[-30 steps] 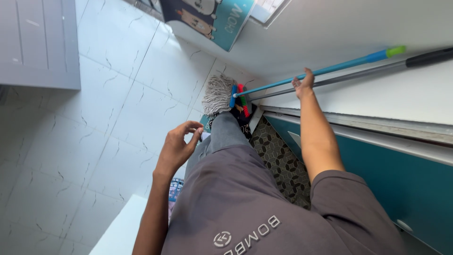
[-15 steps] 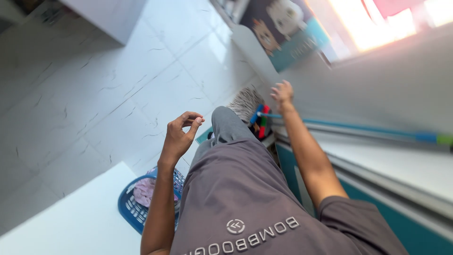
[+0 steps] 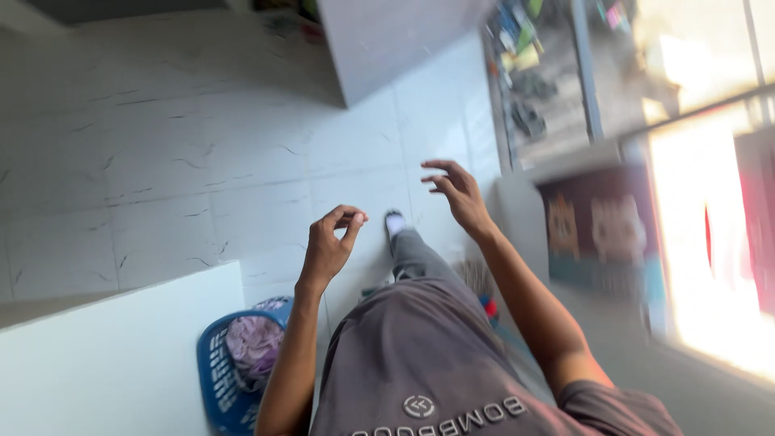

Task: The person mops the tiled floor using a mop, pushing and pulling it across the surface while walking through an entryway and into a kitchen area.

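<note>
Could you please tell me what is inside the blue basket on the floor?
The blue basket holds a bundle of pale purple cloth heaped near its top. Whatever lies beneath that cloth is covered, and the person's left arm hides the basket's right side.

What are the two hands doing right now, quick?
Left hand: empty, fingers curled loosely, thumb near forefinger.
Right hand: open, fingers spread, holding nothing.
</note>
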